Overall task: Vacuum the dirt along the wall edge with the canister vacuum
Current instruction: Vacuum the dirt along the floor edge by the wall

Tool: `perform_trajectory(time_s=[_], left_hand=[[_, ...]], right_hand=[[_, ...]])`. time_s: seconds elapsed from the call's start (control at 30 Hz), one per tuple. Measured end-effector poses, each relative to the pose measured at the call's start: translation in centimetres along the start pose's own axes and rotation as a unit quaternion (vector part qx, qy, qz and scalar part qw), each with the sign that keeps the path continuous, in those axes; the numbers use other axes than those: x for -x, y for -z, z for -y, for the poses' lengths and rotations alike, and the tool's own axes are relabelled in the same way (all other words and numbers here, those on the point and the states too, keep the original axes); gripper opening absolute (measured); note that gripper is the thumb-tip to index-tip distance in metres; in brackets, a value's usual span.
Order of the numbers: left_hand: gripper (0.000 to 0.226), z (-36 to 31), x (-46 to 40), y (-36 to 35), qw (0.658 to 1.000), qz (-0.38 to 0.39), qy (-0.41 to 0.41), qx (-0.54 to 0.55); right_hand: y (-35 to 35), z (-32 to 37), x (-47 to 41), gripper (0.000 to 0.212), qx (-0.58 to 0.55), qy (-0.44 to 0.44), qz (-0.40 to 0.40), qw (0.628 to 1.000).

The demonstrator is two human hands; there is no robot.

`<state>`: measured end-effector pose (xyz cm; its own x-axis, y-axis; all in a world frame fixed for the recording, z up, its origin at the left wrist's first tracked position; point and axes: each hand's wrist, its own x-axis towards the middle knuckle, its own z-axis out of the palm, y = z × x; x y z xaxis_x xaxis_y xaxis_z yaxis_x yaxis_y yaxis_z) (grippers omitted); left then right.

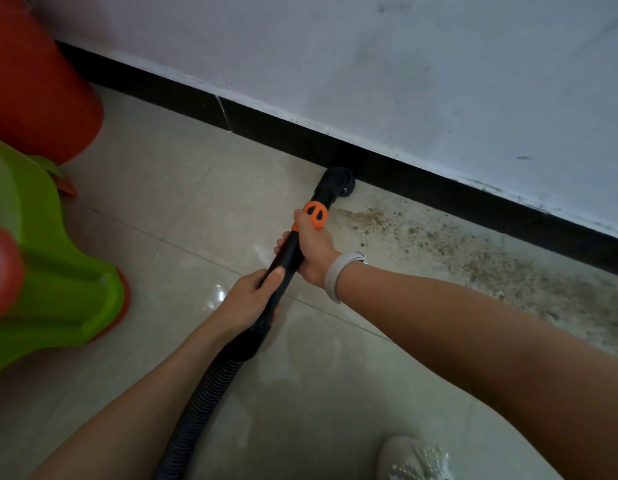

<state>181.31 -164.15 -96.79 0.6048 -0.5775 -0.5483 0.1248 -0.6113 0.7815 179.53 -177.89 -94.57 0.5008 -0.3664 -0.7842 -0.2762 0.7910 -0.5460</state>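
A black vacuum tube (289, 253) with an orange collar (315, 213) runs from a ribbed hose (200, 407) up to a round brush nozzle (338, 181). The nozzle touches the floor at the black skirting (439, 199). My right hand (312, 252) grips the tube just behind the orange collar and wears a white wristband. Lower on the tube, near the hose joint, my left hand (250, 296) holds it. Brown dirt (473, 261) lies scattered on the tiles along the skirting, to the right of the nozzle. The canister is out of view.
A red plastic bucket (33, 84) stands against the wall at the left. A green plastic stool (54, 271) stands in front of it. A pale shoe (415, 459) shows at the bottom edge. The floor is glossy beige tile (182, 202).
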Motion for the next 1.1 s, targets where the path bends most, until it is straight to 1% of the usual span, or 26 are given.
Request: perform_trajectory(time_s=[0.1,0.5,0.73,0.87,1.0,1.1], left_hand=[[0.037,-0.2,0.1,-1.4,1.000,0.021,-0.009,-0.006],[0.037,-1.6,0.5,-5.9,0.995,0.089,-0.037,-0.032],[0.043,-2.4,0.2,-9.6,0.986,0.145,-0.058,-0.052],[0.050,-3.1,0.0,-11.5,0.979,0.173,-0.068,-0.088],[0.045,-4.0,-0.1,-12.7,0.971,0.186,-0.082,-0.126],[0.043,-4.6,0.1,-12.4,0.967,0.171,-0.098,-0.160]], right_hand=[[1.8,0.0,0.4,0.021,-0.006,0.007,-0.021,1.000],[7.7,0.8,2.2,0.017,-0.055,0.006,-0.064,0.996],[12.3,1.3,3.2,0.022,-0.100,0.019,-0.105,0.989],[14.7,1.7,3.8,0.023,-0.121,0.021,-0.123,0.985],[16.1,2.2,4.3,0.025,-0.147,0.018,-0.126,0.981],[16.1,2.7,4.5,0.026,-0.155,0.012,-0.122,0.980]])
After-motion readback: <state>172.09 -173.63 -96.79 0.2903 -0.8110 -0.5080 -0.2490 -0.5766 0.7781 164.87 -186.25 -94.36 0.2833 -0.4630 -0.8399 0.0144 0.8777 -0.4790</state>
